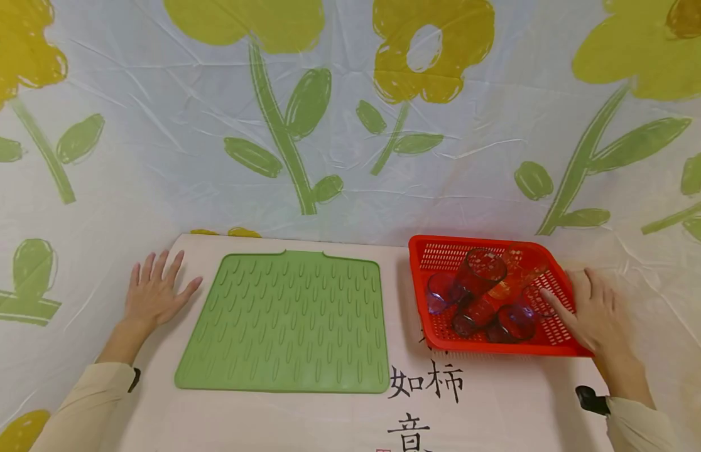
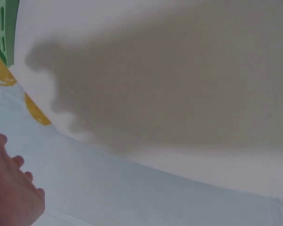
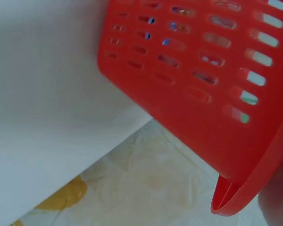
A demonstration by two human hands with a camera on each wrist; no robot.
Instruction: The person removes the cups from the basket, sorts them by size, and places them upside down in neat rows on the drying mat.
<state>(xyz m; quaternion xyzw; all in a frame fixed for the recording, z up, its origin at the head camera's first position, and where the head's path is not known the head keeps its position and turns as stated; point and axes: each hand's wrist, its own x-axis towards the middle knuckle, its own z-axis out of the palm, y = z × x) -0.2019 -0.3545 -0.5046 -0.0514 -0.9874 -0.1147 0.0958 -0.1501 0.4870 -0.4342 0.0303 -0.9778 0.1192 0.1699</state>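
Observation:
My left hand (image 1: 155, 292) is spread with straight fingers over the left side of the table, just left of a green ridged mat (image 1: 288, 320), holding nothing. At the right, my right hand (image 1: 605, 311) lies against the right side of a red plastic basket (image 1: 509, 348). Its thumb reaches over the rim, and the fingers extend along the outside. Inside the basket lie several see-through cups, among them a dark tumbler (image 1: 479, 271), a purple one (image 1: 441, 292) and an orange-tinted one (image 1: 514, 276). The right wrist view shows the basket's slotted wall (image 3: 179, 80) up close.
A white cloth with black brush characters (image 1: 426, 383) covers the table (image 1: 305, 417). Behind it hangs a white sheet printed with yellow flowers and green stems (image 1: 282, 138). The table's edge (image 2: 179, 176) shows in the left wrist view, with a hand's shadow beside it.

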